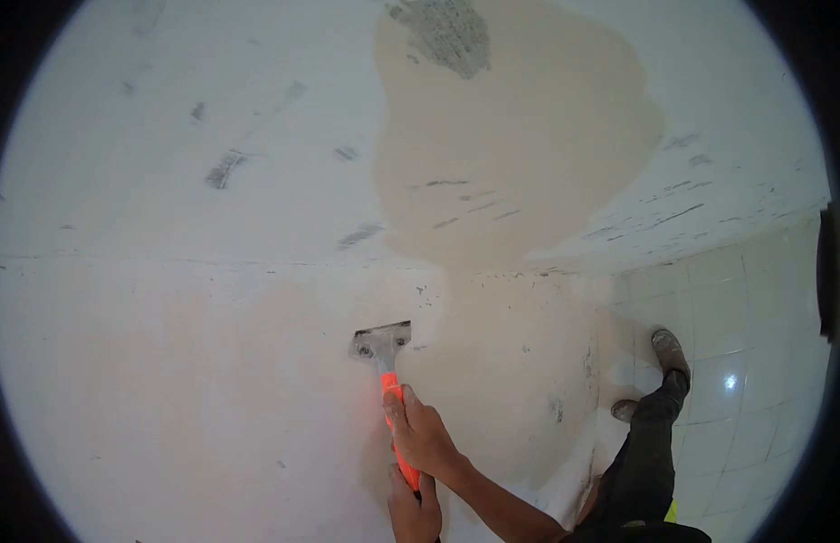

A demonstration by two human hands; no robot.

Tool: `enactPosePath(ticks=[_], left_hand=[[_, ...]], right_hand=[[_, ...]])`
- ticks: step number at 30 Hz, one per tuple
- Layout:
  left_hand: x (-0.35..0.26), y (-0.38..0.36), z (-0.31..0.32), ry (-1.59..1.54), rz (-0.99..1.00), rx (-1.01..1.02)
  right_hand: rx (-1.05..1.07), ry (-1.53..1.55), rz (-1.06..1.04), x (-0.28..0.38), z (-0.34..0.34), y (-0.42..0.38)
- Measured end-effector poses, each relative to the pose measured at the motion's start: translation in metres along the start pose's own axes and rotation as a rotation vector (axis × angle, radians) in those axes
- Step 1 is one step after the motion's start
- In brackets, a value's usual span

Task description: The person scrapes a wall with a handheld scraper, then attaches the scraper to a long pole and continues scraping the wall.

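Both hands grip a scraper [381, 342] with an orange handle and a wide metal head, its blade edge against the pale wall [212, 389]. My right hand [424, 439] is wrapped round the upper part of the handle, just below the metal neck. Lower down, my left hand [414, 516] closes round the dark end of the handle. Right of the blade, a damp-looking beige patch [520, 344] spreads over the wall and continues past the corner line.
Another surface [284, 208] with grey scuffs and a large beige patch [520, 118] meets the wall along a cracked line. At right lies a tiled floor [728, 425], with dark-trousered legs [651, 434] and dusty shoes [669, 348]. A dark object [826, 271] shows at the far right edge.
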State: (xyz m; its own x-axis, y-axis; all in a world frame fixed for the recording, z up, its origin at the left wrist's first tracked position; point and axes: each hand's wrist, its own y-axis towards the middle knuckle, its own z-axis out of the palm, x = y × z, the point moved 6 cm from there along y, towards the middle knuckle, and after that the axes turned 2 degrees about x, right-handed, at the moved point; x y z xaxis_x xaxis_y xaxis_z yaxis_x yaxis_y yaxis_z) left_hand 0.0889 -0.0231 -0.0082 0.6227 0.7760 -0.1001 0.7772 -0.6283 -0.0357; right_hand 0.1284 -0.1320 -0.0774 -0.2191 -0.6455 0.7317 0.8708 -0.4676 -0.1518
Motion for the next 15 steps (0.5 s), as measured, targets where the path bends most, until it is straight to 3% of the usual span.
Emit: enactPosePath(ticks=[7, 13, 15], left_hand=[[-0.004, -0.007, 0.008, -0.104, 0.086, -0.093], [0.003, -0.002, 0.008, 0.12, 0.062, -0.123], [0.0, -0.004, 0.013, -0.061, 0.013, -0.049]], right_hand=[[-0.003, -0.027, -0.009, 0.0, -0.01, 0.008], [-0.046, -0.074, -0.033, -0.01, -0.007, 0.002], [-0.038, -0.114, -0.011, -0.007, -0.013, 0.006]])
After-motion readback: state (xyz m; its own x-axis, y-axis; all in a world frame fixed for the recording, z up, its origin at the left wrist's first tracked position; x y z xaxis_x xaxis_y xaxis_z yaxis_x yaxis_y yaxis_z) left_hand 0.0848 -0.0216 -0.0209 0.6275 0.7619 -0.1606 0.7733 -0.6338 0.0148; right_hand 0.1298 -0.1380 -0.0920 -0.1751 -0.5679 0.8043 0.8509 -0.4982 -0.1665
